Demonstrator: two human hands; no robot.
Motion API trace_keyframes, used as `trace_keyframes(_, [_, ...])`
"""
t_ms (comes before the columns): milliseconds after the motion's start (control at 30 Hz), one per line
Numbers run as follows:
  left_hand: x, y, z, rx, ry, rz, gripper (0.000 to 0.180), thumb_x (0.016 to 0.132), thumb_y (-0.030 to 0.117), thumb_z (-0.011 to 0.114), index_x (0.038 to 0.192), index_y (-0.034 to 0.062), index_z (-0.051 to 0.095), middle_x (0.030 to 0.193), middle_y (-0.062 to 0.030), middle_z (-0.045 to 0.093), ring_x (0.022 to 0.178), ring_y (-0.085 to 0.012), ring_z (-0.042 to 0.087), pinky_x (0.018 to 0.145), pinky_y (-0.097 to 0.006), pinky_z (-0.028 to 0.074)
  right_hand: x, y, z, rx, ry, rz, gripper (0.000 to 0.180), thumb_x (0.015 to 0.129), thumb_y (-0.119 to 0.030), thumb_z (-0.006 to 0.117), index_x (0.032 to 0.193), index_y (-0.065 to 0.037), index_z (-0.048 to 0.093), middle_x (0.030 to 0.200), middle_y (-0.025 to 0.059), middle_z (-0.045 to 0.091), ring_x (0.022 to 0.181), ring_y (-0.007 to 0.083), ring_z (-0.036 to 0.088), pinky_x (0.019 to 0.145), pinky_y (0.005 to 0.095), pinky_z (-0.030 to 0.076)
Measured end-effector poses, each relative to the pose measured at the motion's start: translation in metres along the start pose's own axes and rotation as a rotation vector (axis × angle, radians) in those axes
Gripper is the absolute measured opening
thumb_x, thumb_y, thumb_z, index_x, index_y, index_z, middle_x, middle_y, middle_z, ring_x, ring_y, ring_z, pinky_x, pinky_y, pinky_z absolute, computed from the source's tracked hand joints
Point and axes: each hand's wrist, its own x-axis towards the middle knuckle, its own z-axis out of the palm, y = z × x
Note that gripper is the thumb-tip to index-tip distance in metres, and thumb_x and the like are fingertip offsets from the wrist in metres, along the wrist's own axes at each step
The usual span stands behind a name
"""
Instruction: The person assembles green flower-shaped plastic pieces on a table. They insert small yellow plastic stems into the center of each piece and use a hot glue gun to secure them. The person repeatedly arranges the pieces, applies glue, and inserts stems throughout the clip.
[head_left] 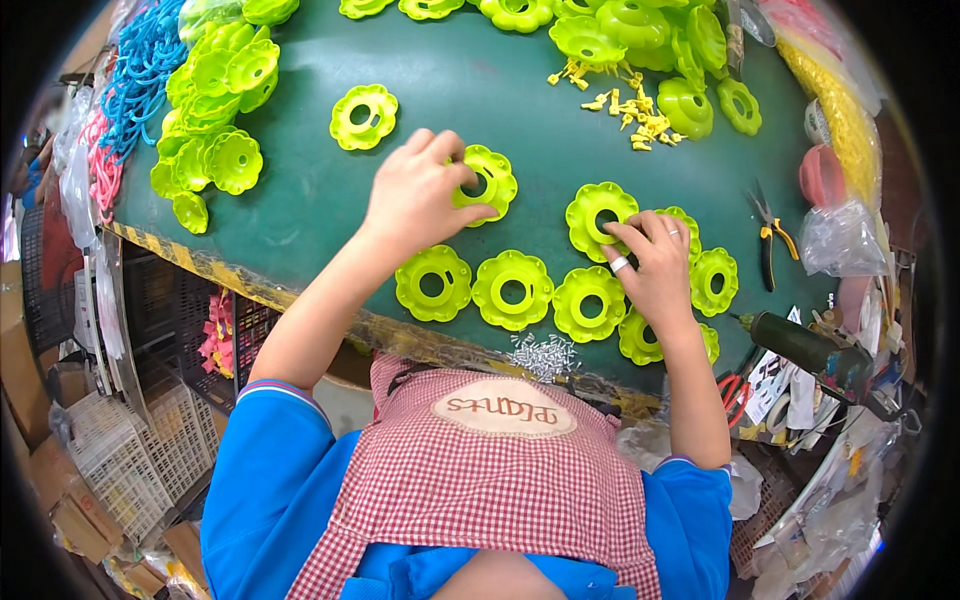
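Note:
My left hand (pixel 425 195) has its thumb and fingers closed on the edge of a lime-green flower-shaped plastic ring (pixel 504 180) on the table. To the right, my right hand (pixel 655 265) pinches a similar ring (pixel 583 212) near its centre hole; its fingertips partly cover the rim. Matching rings lie in a row nearer me, among them one ring (pixel 489 286) between my two forearms. Others are partly hidden beneath or beside my right hand and wrist. Past my left hand, a single ring (pixel 345 133) lies apart from the rest.
Small silver screws (pixel 543 357) are piled at the green table's (pixel 290 200) near edge. Stacked green flower-shaped pieces (pixel 235 160) lie left; more (pixel 640 30) lie far right beside small yellow parts (pixel 645 118). Pliers (pixel 768 240) and a dark green power screwdriver (pixel 808 345) lie right.

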Motion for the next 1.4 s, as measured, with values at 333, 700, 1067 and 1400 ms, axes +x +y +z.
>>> trace_keyframes(333, [0.006, 0.028, 0.024, -0.120, 0.053, 0.324, 0.031, 0.069, 0.016, 0.077, 0.099, 0.0132, 0.073, 0.110, -0.0018, 0.062, 0.103, -0.0257, 0.058, 0.087, -0.037, 0.051, -0.001, -0.004, -0.006, -0.025, 0.008, -0.001, 0.027, 0.076, -0.020, 0.076, 0.101, -0.012, 0.071, 0.099, 0.0062, 0.060, 0.098, 0.0277, 0.056, 0.096, 0.0433, 0.038])
trace_keyframes(700, [-0.032, -0.047, 0.004, 0.116, 0.170, -0.207, 0.037, 0.073, 0.018, 0.079, 0.107, 0.0101, 0.069, 0.094, -0.0064, 0.070, 0.094, -0.0260, 0.063, 0.084, -0.037, 0.052, 0.001, -0.002, -0.012, 0.121, 0.153, -0.036, 0.018, 0.078, -0.012, 0.074, 0.095, -0.007, 0.072, 0.091, 0.0081, 0.063, 0.089, 0.0277, 0.059, 0.087, 0.0404, 0.042])
trace_keyframes(1067, [0.055, 0.026, 0.020, -0.082, 0.249, 0.143, 0.010, 0.083, 0.017, 0.071, 0.089, 0.0100, 0.073, 0.084, -0.0026, 0.066, 0.082, -0.0231, 0.060, 0.072, -0.037, 0.052, 0.080, 0.063, 0.004, 0.009, 0.137, -0.006, 0.010, 0.082, -0.010, 0.069, 0.091, -0.008, 0.071, 0.094, 0.0068, 0.065, 0.089, 0.0277, 0.063, 0.078, 0.0382, 0.052])
trace_keyframes(1400, [0.135, 0.043, 0.074, -0.133, 0.050, 0.108, 0.016, 0.080, 0.024, 0.073, 0.086, 0.0094, 0.073, 0.092, -0.0055, 0.069, 0.093, -0.0277, 0.063, 0.080, -0.040, 0.053, 0.081, 0.061, -0.004, 0.484, 0.133, 0.336, 0.021, 0.083, -0.004, 0.070, 0.104, -0.002, 0.071, 0.092, 0.0098, 0.072, 0.079, 0.0190, 0.069, 0.076, 0.0293, 0.054])
